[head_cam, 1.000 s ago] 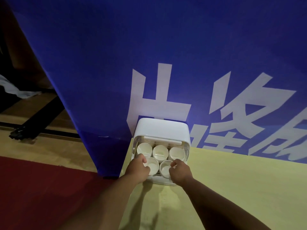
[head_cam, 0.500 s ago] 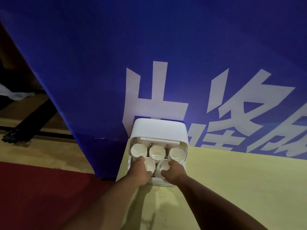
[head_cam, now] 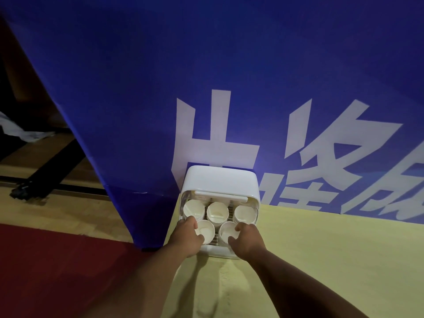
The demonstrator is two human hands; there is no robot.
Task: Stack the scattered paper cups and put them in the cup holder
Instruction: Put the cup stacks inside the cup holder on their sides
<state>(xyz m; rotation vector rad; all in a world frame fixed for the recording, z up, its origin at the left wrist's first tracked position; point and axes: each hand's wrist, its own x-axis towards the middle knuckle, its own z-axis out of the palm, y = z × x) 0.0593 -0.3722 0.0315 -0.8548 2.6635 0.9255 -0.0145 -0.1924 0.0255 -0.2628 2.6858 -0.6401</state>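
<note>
Cup holder (head_cam: pixel 221 180) on yellow tabletop (head_cam: pixel 321 249), back agst blue banner (head_cam: pixel 206 88). 5 paper cups inside, mouths facing out. L hand (head_cam: pixel 187 235) grips lower-left cup (head_cam: pixel 205 228); R hand (head_cam: pixel 246 237) grips lower-right cup (head_cam: pixel 226 230).

Level: dim overall, corners darkened.
Brightest zone: white cup holder (head_cam: pixel 221 180) and paper cups (head_cam: pixel 217 211), without glare.
Shadows: soft streaks on the yellow tabletop (head_cam: pixel 321 260), running toward the camera.
Distortion: wide-angle; banner (head_cam: pixel 137 88) edge leans.
Focus: centre sharp.
</note>
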